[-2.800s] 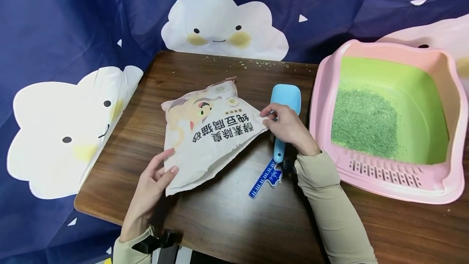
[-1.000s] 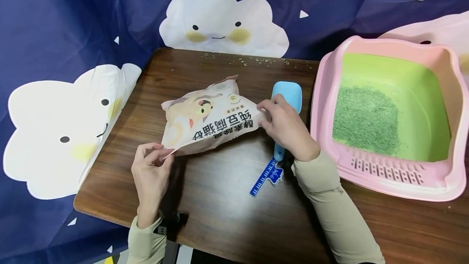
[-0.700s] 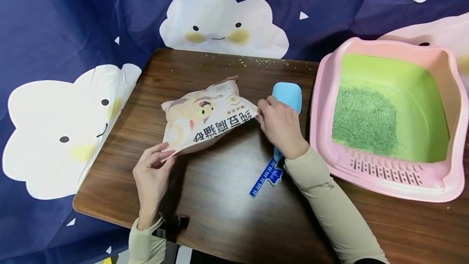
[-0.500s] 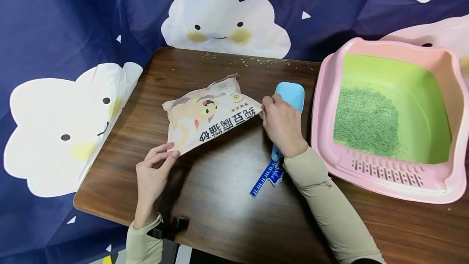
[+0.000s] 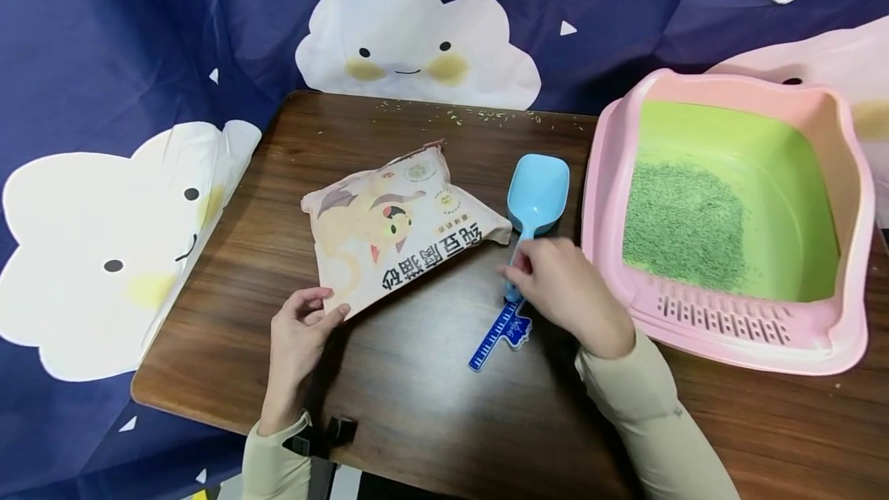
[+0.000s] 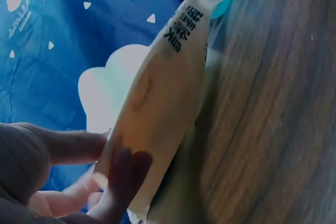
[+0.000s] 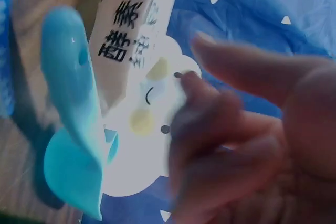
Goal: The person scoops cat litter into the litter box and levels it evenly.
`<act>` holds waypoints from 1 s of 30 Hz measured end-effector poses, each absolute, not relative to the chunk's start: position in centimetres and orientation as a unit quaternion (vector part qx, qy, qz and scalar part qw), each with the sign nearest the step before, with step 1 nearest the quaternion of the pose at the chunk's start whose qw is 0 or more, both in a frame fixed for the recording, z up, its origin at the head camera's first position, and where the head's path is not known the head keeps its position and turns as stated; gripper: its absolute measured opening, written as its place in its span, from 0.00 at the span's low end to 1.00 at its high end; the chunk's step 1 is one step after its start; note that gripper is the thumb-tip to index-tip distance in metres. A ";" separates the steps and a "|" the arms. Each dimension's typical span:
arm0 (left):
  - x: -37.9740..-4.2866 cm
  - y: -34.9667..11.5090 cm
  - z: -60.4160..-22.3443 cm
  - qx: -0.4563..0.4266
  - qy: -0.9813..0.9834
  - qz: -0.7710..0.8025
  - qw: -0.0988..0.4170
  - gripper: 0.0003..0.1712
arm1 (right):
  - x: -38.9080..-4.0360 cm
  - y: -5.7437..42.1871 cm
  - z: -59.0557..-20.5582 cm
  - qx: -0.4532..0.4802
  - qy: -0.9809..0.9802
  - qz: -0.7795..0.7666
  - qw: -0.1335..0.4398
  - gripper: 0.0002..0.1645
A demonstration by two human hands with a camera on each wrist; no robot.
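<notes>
The cat litter bag, cream with a cartoon cat and black lettering, lies on the table with its near edge folded down. My left hand pinches the bag's near left corner between thumb and fingers, as the left wrist view also shows. Away from the bag, my right hand hangs over the handle of the light blue litter scoop. Its fingers are loosely bent and hold nothing; the right wrist view has a gap between them and the scoop handle. Below the handle lies a blue strip with white marks.
A pink and green litter box stands to the right, with green litter pellets inside. Pale crumbs are scattered along the table's back edge. A dark blue curtain with cloud prints hangs behind.
The bag's near edge has been folded under. My right hand has let go of the right corner and moved toward me, above the scoop handle. The left hand keeps its corner.
</notes>
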State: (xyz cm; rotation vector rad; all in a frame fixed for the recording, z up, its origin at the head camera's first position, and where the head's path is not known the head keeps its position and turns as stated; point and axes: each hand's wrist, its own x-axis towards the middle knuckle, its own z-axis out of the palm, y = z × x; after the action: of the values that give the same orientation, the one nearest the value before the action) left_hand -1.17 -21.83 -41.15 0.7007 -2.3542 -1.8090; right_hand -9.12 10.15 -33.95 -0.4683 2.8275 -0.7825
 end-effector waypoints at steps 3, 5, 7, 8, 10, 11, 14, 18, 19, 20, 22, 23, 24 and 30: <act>-1.2 -22.1 -41.1 0.242 -0.772 -0.587 -0.006 0.23 | -7.4 10.8 -34.2 -0.143 0.950 -0.237 0.146 0.19; -1.2 -22.3 -41.1 0.244 -0.764 -0.597 -0.029 0.26 | -6.6 11.0 -34.6 -0.133 0.953 -0.214 0.168 0.20; -1.3 -22.5 -41.1 0.245 -0.757 -0.605 -0.039 0.28 | -6.1 11.1 -35.2 -0.121 0.956 -0.192 0.185 0.24; -1.4 -22.6 -41.0 0.246 -0.754 -0.607 -0.044 0.30 | -5.9 11.1 -35.6 -0.114 0.956 -0.186 0.195 0.25; -1.3 -22.7 -41.0 0.248 -0.760 -0.598 -0.053 0.32 | -5.7 11.0 -36.4 -0.098 0.953 -0.188 0.219 0.28; -1.3 -22.8 -41.0 0.249 -0.767 -0.588 -0.058 0.33 | -5.6 11.0 -36.8 -0.092 0.950 -0.192 0.228 0.28; -1.1 -23.0 -41.1 0.250 -0.785 -0.562 -0.075 0.37 | -5.4 10.8 -37.8 -0.077 0.943 -0.206 0.248 0.25; -1.1 -23.1 -41.3 0.233 -0.766 -0.590 -0.105 0.40 | -5.2 10.6 -38.6 -0.074 0.939 -0.224 0.250 0.17; -1.1 -23.0 -41.3 0.227 -0.756 -0.604 -0.110 0.40 | -5.2 10.6 -38.7 -0.075 0.938 -0.227 0.251 0.16; -1.2 -23.0 -41.4 0.221 -0.747 -0.617 -0.113 0.40 | -5.1 10.6 -38.8 -0.078 0.936 -0.234 0.250 0.15; -1.3 -23.0 -41.5 0.214 -0.727 -0.642 -0.112 0.39 | -4.9 10.6 -38.8 -0.089 0.933 -0.244 0.250 0.14; -1.4 -23.0 -41.6 0.212 -0.720 -0.652 -0.107 0.38 | -4.8 10.7 -38.7 -0.099 0.930 -0.248 0.252 0.14; -1.4 -22.9 -41.6 0.212 -0.713 -0.661 -0.102 0.37 | -4.6 10.7 -38.7 -0.108 0.925 -0.259 0.258 0.14; -1.5 -23.0 -41.7 0.220 -0.687 -0.687 -0.090 0.33 | -3.6 10.6 -38.2 -0.147 0.866 -0.352 0.324 0.11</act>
State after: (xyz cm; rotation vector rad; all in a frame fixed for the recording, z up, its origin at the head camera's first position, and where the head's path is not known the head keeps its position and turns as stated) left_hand -1.53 -23.03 -41.74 0.7336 -2.2908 -2.2918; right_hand -3.57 10.64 -38.24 -0.3846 2.2701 -0.9242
